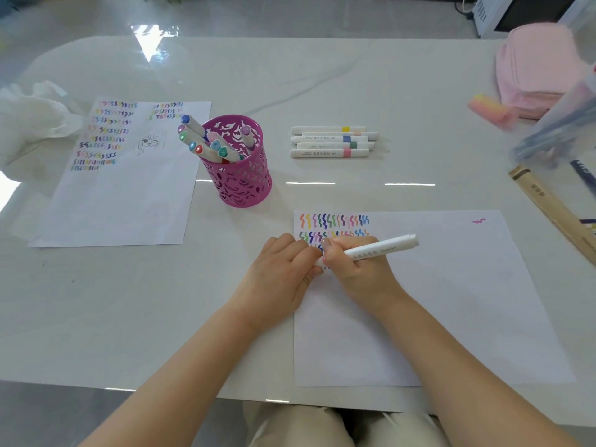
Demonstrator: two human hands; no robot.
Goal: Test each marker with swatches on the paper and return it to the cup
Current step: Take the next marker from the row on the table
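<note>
The right hand [358, 269] grips a smooth white marker [382, 248], slanted low over the paper [451, 301] with its wavy coloured swatches.
The left hand [280, 272] rests with loose fingers on the sheet's left edge. The pink perforated cup [240, 175], full of markers, stands behind on the glossy, pale, stone-like table [322, 85]. Five white markers [333, 141] lie side by side nearby.

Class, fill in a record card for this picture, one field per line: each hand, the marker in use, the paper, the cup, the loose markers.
Right hand: grips the marker
Left hand: rests on the paper's left edge
Marker: white, tip down by the swatches
Paper: rows of wavy swatches at top left
Cup: pink, upright, several markers inside
Loose markers: five, side by side beyond the paper
</note>
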